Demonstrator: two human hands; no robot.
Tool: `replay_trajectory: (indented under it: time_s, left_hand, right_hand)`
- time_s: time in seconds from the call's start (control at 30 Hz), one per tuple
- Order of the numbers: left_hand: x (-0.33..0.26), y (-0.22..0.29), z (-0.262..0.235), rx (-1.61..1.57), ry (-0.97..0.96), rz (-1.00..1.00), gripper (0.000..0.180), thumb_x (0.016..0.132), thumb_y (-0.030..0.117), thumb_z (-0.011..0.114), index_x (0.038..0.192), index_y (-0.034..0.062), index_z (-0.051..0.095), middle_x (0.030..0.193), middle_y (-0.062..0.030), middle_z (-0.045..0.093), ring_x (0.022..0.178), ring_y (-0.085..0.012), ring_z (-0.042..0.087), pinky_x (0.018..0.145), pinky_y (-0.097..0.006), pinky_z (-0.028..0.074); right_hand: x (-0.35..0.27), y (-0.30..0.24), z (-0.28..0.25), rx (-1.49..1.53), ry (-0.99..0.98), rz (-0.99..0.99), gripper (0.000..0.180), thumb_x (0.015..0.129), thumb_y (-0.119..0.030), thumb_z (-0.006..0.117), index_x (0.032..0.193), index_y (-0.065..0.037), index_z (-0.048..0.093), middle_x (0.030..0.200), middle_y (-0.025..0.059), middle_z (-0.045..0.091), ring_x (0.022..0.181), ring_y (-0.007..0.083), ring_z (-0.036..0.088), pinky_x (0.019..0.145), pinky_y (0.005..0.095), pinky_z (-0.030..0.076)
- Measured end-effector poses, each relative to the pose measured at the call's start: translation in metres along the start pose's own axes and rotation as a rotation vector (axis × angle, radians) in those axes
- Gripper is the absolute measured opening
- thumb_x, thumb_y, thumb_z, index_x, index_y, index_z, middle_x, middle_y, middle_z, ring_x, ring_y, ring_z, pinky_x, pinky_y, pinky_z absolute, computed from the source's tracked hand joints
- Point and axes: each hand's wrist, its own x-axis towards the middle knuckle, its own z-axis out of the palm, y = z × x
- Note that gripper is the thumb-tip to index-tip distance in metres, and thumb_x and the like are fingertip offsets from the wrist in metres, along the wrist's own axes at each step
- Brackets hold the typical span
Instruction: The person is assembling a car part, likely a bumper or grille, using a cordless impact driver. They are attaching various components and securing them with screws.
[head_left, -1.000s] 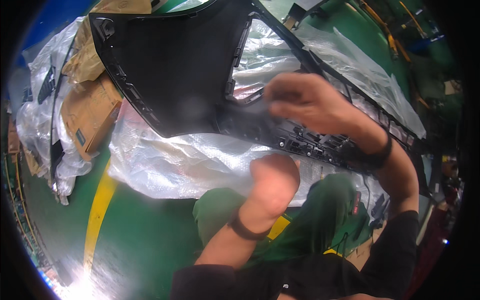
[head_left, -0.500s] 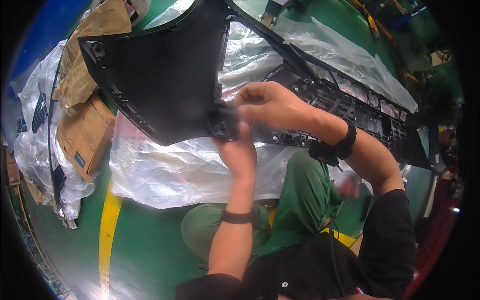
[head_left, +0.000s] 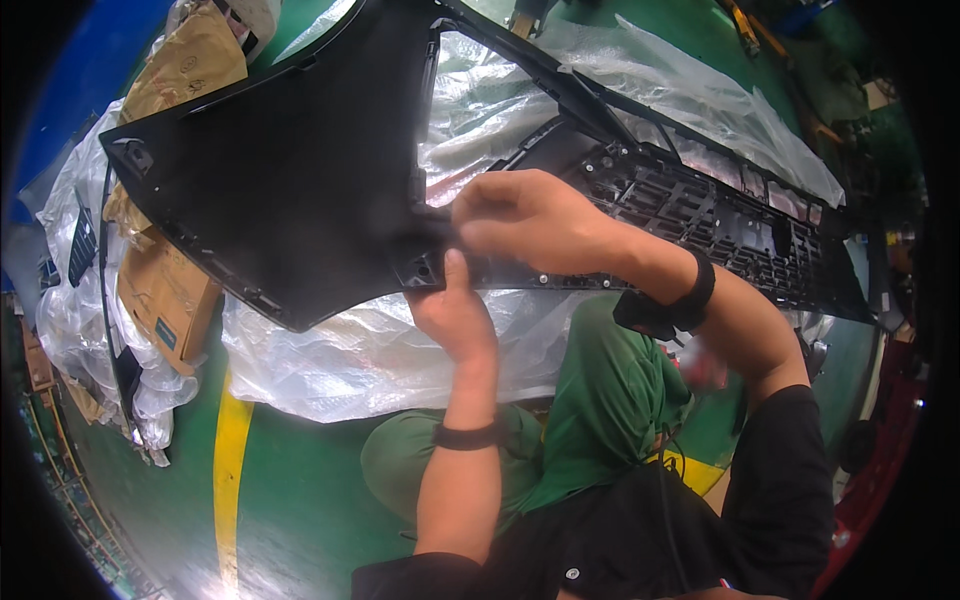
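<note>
A large black plastic bumper panel [head_left: 290,190] lies on clear plastic sheeting [head_left: 370,350] over the green floor [head_left: 300,500]. The left hand [head_left: 455,310] pinches its lower edge with thumb raised, while the right hand [head_left: 530,220] closes over the same spot. Cardboard pieces [head_left: 165,295] lie to the left.

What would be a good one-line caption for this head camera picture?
Both hands, left hand and right hand, press at the lower edge of a large black plastic panel lying on clear plastic sheeting over a green floor.

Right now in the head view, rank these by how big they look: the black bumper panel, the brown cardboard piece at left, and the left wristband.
1. black bumper panel, by far the largest.
2. brown cardboard piece.
3. left wristband, smallest, though nearer the camera.
</note>
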Motion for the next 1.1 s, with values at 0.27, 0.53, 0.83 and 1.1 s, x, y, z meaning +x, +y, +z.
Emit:
replay_trajectory:
  time_s: [0.27, 0.53, 0.83, 1.1]
  left_hand:
    - [0.003, 0.008, -0.006, 0.038, -0.030, 0.015, 0.035, 0.097, 0.007, 0.073, 0.128, -0.0037, 0.060, 0.119, -0.0069, 0.069, 0.106, -0.0144, 0.065, 0.094, -0.031, 0.051]
    - [0.009, -0.016, -0.016, 0.435, -0.001, 0.221, 0.032, 0.096, 0.017, 0.070, 0.119, -0.0033, 0.062, 0.111, -0.0112, 0.072, 0.100, -0.0210, 0.067, 0.089, -0.034, 0.052]
    - [0.005, -0.011, -0.007, 0.252, 0.025, 0.189, 0.031, 0.093, 0.016, 0.073, 0.116, -0.0004, 0.061, 0.113, -0.0087, 0.070, 0.104, -0.0180, 0.067, 0.091, -0.033, 0.051]
    - [0.007, -0.011, -0.010, 0.671, 0.019, 0.482, 0.033, 0.090, 0.013, 0.075, 0.118, 0.0023, 0.061, 0.113, -0.0128, 0.067, 0.104, -0.0341, 0.066, 0.086, -0.040, 0.052]
  right_hand:
    - [0.030, 0.012, 0.021, -0.157, -0.116, -0.126, 0.022, 0.091, -0.009, 0.071, 0.108, 0.004, 0.071, 0.094, 0.0153, 0.074, 0.084, 0.0228, 0.074, 0.082, 0.0352, 0.058]
    - [0.048, 0.005, 0.038, -0.654, -0.268, -0.147, 0.019, 0.090, -0.002, 0.068, 0.107, 0.004, 0.066, 0.095, 0.0205, 0.074, 0.094, 0.0401, 0.072, 0.082, 0.0435, 0.057]
    - [0.056, 0.011, 0.044, -1.057, -0.322, -0.508, 0.018, 0.080, -0.004, 0.070, 0.095, 0.004, 0.063, 0.084, 0.0181, 0.070, 0.087, 0.0374, 0.072, 0.075, 0.0441, 0.059]
    - [0.053, 0.018, 0.051, -1.187, -0.265, -0.611, 0.017, 0.079, -0.007, 0.071, 0.090, 0.002, 0.062, 0.078, 0.0143, 0.068, 0.079, 0.0331, 0.073, 0.068, 0.0419, 0.060]
